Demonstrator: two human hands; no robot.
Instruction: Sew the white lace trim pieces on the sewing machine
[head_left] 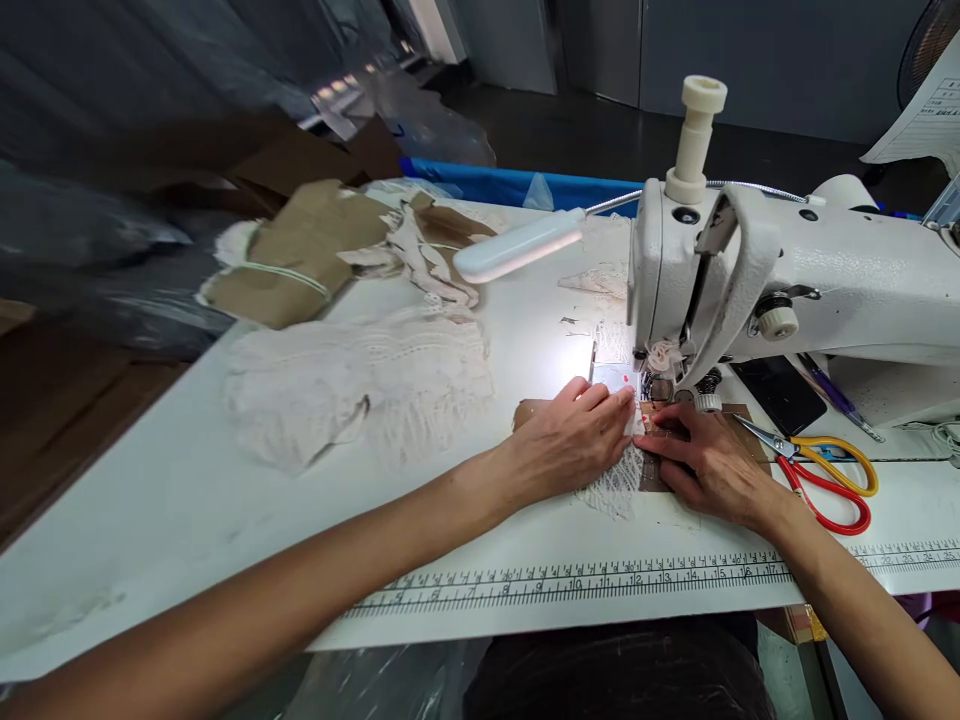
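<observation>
At the sewing machine (840,290), my left hand (581,435) is closed, its fingers bunched on a strip of white lace (615,492) just in front of the needle area. My right hand (701,455) rests with fingers apart on a piece of brown fabric (654,475), its fingertips touching the lace edge. Part of the brown fabric also sticks out behind my left hand. The presser foot (646,385) stands just beyond my fingertips; whether it is down on the cloth I cannot tell. A lamp (517,248) lights the spot.
Scissors with red and yellow handles (832,485) lie right of my right hand, near a dark phone (780,393) and a purple pen (840,398). White lace pieces (360,380) and tied brown bundles (300,250) lie to the left. A ruler strip (570,588) follows the table's front edge.
</observation>
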